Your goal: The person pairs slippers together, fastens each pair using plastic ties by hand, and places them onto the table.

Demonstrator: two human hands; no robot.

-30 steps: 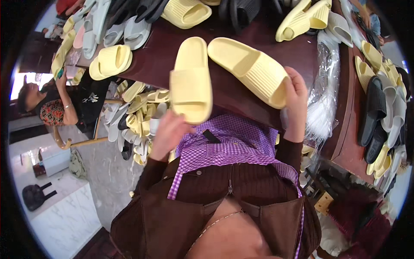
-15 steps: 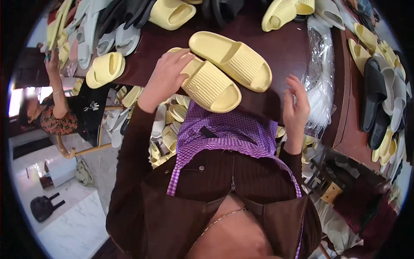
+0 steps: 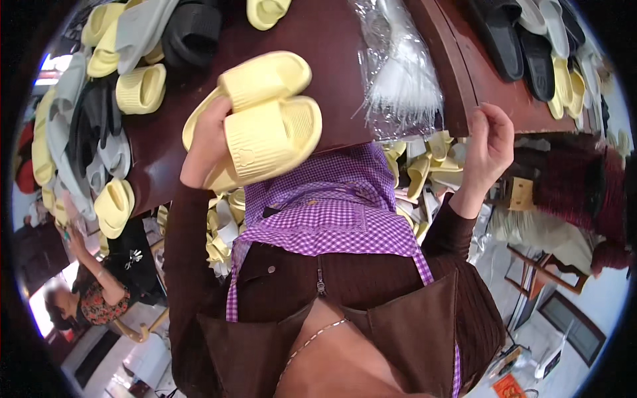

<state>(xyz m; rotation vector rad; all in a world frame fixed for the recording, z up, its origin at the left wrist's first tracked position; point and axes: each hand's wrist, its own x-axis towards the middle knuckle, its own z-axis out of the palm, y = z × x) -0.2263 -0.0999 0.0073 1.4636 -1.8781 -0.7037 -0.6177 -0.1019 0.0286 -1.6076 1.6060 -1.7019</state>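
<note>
Two yellow slippers (image 3: pixel 262 123) stacked, I note, gripped by left hand (image 3: pixel 207 142) fingers; right hand (image 3: pixel 490 147) loosely curled, empty, beside plastic bags (image 3: pixel 401 79).

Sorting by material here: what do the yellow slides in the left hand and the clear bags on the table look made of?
Yellow slides: likely moulded foam, matte, thick, with ribbed soles. Clear bags: thin plastic film, glossy and crinkled. The left hand holds the slides.

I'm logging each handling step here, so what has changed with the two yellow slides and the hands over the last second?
A second ago each hand held one slide apart over the table. Now the left hand grips both yellow slides stacked as a pair, above the dark table. The right hand has let go and is lifted, empty, near the clear plastic bags. The slipper piles along the table remain.
</note>
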